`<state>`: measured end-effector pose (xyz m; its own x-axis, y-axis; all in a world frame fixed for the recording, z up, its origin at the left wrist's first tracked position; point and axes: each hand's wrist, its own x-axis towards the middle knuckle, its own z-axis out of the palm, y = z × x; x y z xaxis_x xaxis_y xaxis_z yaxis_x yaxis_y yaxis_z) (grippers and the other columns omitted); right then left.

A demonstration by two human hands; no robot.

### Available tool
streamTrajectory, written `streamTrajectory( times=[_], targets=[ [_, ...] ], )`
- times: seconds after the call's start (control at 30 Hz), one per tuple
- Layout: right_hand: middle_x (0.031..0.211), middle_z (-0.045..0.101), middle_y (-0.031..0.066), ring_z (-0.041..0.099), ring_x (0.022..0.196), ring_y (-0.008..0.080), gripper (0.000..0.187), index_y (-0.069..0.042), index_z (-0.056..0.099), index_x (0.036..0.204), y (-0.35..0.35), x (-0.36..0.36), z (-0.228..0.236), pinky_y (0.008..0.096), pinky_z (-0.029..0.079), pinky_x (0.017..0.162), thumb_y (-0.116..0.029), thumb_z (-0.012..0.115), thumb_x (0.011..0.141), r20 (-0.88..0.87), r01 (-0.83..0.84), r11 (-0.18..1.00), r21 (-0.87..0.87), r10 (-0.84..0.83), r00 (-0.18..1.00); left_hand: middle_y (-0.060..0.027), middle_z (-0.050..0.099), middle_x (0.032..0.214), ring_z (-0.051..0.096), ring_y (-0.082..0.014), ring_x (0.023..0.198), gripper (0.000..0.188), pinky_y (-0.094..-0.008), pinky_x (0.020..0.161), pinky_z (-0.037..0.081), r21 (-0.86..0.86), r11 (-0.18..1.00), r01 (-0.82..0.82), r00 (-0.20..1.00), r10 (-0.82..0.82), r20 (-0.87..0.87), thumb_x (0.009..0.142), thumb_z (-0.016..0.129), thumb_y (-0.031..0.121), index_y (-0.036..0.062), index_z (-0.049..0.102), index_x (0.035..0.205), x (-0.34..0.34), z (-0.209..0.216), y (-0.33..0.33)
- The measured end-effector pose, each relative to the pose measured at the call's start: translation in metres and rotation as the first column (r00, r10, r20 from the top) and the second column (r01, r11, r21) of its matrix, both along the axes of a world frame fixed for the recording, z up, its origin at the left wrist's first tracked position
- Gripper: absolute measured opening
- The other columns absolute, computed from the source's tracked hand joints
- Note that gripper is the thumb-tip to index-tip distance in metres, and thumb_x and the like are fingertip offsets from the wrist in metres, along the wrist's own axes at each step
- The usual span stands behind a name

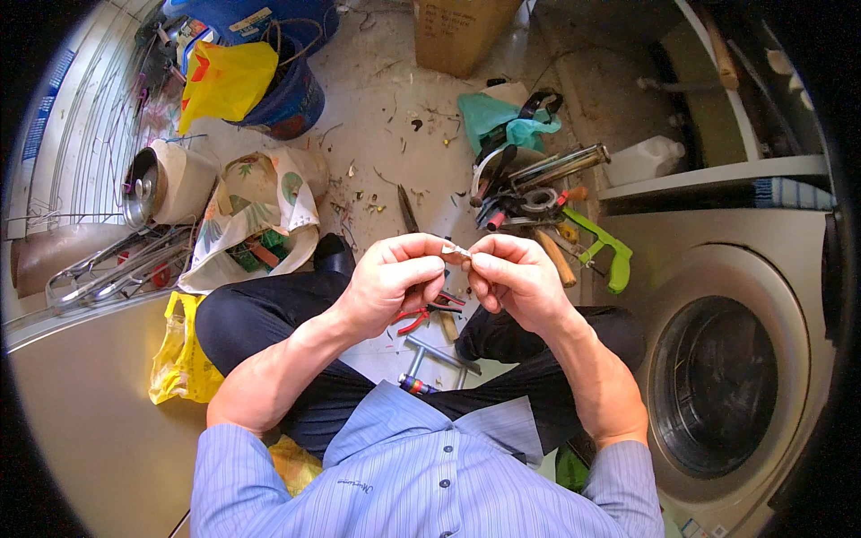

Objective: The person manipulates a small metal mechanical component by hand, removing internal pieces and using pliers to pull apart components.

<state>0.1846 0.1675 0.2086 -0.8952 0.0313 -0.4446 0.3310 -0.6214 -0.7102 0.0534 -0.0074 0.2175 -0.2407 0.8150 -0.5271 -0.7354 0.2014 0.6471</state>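
In front of my chest, my left hand (392, 280) and my right hand (520, 280) meet at the fingertips. Each pinches one end of a small pale, metallic-looking piece (456, 252), too small to name exactly. Just below them on the floor lie red-handled pliers (414, 319), partly hidden by my left hand. A grey metal frame-like tool (436, 352) rests between my legs. Beyond my hands, a dark pointed blade or file (408, 209) lies on the floor.
At right stand a pile of tools (538, 184), a bright green handle (617, 260) and a washing machine (655, 260). A patterned bag (300, 193) with circuit boards (260, 251), a yellow bag (179, 354) and a blue bucket (300, 103) are left. Ahead is a cardboard box (462, 36); scraps litter the floor.
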Motion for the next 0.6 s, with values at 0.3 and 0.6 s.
streamTrajectory(
  times=[0.3, 0.6],
  targets=[
    [0.076, 0.061, 0.0030, 0.055, 0.060, 0.0088, 0.020, -0.001, 0.061, 0.099, 0.000, 0.001, -0.013, 0.0216, 0.042, 0.054, -0.021, 0.055, 0.098, 0.025, -0.091, 0.994, -0.062, 0.093, 0.995, -0.0004, 0.060, 0.073, 0.045, -0.0033, 0.054, 0.022, -0.0180, 0.047, 0.031, 0.004, 0.999, 0.035, 0.999, -0.035, -0.008, 0.092, 0.057, 0.010, 0.0002, 0.064, 0.110, 0.003, -0.008, -0.005],
    [0.083, 0.063, 0.0025, 0.057, 0.069, 0.0081, 0.016, 0.000, 0.064, 0.100, 0.000, -0.001, -0.013, 0.0237, 0.047, 0.062, -0.015, 0.061, 0.095, 0.022, -0.101, 0.982, 0.157, 0.099, 0.995, 0.0009, 0.061, 0.076, 0.048, -0.0035, 0.057, 0.022, -0.0185, 0.049, 0.033, -0.051, 0.998, 0.035, 0.997, -0.038, -0.063, 0.089, 0.059, 0.009, 0.0025, 0.065, 0.109, 0.004, -0.007, -0.009]
  ],
)
